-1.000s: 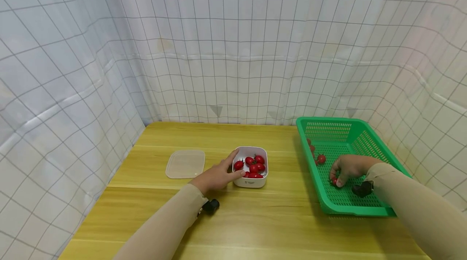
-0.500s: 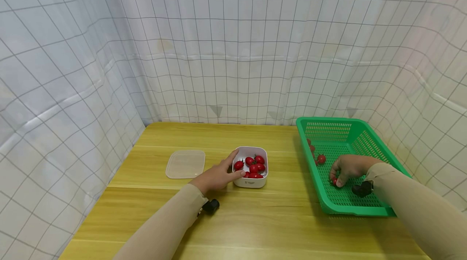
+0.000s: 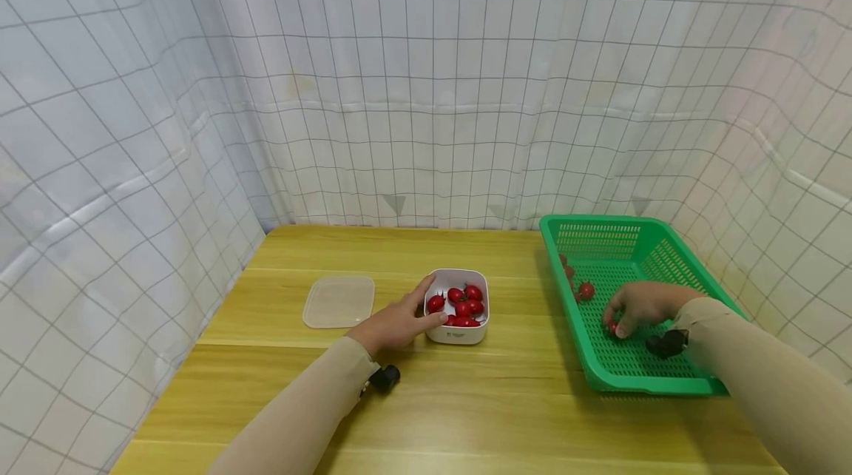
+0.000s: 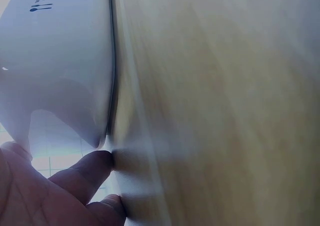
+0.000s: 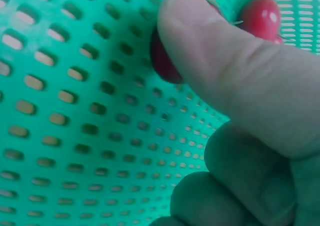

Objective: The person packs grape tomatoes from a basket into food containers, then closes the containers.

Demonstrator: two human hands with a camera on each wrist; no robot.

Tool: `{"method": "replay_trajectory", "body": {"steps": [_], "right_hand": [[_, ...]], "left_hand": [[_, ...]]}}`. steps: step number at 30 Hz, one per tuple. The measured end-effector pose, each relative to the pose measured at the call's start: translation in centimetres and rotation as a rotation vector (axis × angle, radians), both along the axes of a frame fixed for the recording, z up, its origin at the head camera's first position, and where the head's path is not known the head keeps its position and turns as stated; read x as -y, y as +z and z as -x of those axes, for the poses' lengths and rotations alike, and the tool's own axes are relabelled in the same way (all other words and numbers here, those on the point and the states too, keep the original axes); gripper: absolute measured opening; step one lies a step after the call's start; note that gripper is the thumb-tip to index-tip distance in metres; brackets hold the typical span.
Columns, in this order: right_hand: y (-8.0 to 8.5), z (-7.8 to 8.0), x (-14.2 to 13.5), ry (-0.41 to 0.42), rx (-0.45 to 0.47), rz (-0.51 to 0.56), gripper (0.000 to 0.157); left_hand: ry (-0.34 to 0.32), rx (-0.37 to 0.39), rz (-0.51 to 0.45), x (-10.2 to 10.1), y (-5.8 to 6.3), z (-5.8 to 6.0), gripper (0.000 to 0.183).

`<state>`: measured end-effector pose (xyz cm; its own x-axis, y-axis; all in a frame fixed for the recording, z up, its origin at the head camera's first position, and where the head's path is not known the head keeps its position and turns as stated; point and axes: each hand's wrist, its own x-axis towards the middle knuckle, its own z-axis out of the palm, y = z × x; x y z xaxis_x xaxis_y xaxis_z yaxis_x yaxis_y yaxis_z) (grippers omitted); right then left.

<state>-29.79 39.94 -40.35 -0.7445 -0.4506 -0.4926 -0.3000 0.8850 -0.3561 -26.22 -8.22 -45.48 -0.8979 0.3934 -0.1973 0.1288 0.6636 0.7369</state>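
Pinches a small, glossy red tomato (image 5: 165, 63) between the thumb and curled fingers of the right hand (image 3: 635, 308), low by the mesh floor of a rectangular green plastic basket (image 3: 655, 386); sees it partly hidden behind the thumb. Has more red tomatoes (image 3: 586, 290) just beyond and left of the right fingers, near the basket's left wall. Spreads the fingers of the left hand (image 3: 397, 321) apart from the thumb, nearly straight, along the left side of a white, rounded-square plastic container (image 3: 457, 336), and rests the thumb at its near edge. Has a cluster of oval red tomatoes (image 3: 462, 308) inside, just right of the left fingers. Has a flat, pale, translucent, rounded-square sheet (image 3: 339, 302) to the left of the left fingers, apart from them, on the yellowish wood-grain counter (image 3: 426, 416). Wears beige sleeves (image 3: 286, 408). Faces a white, dark-gridded curtain (image 3: 433, 90) well beyond both sets of fingers.
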Motion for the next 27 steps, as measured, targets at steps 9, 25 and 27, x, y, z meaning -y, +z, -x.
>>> {"method": "replay_trajectory", "body": {"steps": [9,25,27], "right_hand": [[3.1,0.0,0.3,0.035,-0.103,0.047,0.040],[7.4,0.4,5.3,0.024,-0.299,0.179,0.028],[7.8,0.3,6.0,0.025,-0.312,0.195,0.029]], "left_hand": [[-0.014,0.014,-0.023,0.1,0.0,0.0,0.091],[-0.015,0.013,-0.028,0.0,0.2,-0.2,0.091],[-0.014,0.011,-0.027,0.1,0.1,-0.2,0.091]]}}
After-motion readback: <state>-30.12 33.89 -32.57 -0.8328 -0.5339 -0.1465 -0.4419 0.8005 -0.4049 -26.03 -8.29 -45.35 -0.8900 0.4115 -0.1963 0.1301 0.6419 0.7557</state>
